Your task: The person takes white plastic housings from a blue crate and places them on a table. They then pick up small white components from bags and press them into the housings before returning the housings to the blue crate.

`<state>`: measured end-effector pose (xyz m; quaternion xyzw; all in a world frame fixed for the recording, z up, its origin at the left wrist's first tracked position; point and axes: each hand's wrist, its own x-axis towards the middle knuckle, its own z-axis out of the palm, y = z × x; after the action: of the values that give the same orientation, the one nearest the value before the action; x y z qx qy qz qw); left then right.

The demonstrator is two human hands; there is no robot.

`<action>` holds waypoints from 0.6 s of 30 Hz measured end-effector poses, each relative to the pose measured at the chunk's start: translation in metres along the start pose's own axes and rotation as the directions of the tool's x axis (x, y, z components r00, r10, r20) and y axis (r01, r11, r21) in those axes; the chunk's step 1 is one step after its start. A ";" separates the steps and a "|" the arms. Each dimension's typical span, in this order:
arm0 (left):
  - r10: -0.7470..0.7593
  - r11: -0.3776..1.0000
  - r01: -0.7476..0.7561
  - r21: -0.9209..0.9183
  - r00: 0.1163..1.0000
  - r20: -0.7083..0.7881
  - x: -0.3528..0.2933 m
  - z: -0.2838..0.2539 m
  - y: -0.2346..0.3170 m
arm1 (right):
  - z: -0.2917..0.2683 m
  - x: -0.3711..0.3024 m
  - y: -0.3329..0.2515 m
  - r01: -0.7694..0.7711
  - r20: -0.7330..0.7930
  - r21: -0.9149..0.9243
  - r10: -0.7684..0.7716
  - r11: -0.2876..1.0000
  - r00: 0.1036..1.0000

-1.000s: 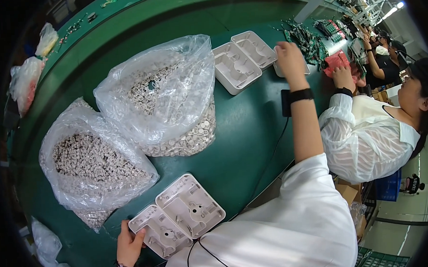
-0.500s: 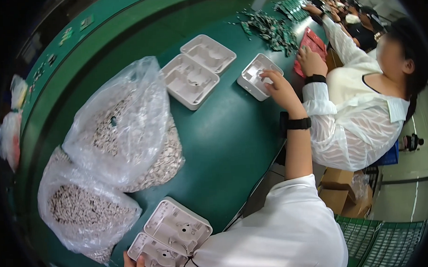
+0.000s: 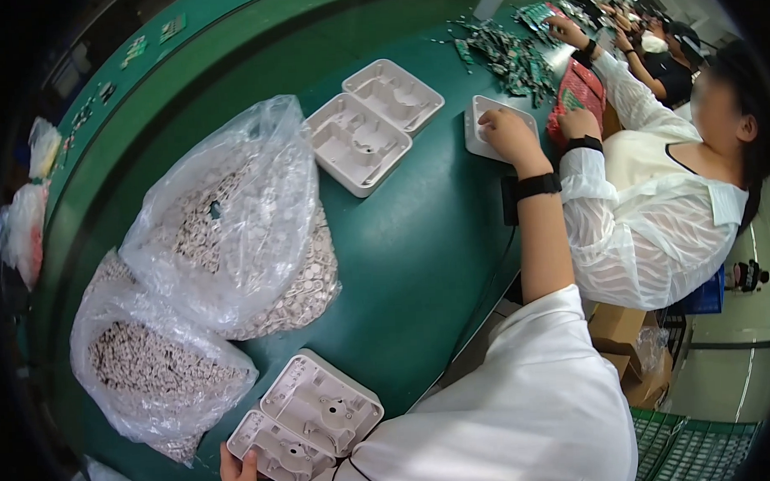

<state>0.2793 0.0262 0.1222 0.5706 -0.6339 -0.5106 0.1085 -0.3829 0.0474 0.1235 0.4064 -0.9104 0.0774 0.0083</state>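
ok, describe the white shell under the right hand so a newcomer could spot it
On the green table, past the paired white shells, one white shell lies alone near the component pile. Only it has the right hand resting on it.

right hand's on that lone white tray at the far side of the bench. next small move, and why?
Probably close the right hand on the single white tray and draw it back toward the body. The hand lies flat on it at full reach, and the left hand sits at the pair of white trays at the near edge.
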 end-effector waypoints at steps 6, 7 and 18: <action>-0.181 0.983 0.182 -0.038 0.983 0.041 -0.005 0.006 0.025 | 0.005 0.031 0.013 0.160 0.010 -0.024 -0.160 0.987 0.987; -0.189 0.980 0.191 -0.059 0.981 0.033 -0.007 0.006 0.025 | 0.006 0.027 0.013 0.266 -0.025 0.001 -0.266 0.964 0.964; -0.213 0.972 0.225 -0.073 0.967 0.141 0.000 0.008 0.035 | 0.003 0.032 0.046 -0.007 -0.086 -0.035 0.004 0.999 0.996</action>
<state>0.2519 0.0242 0.1449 0.5968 -0.5496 -0.5836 0.0344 -0.4382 0.0536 0.1164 0.3999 -0.9115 0.0787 0.0546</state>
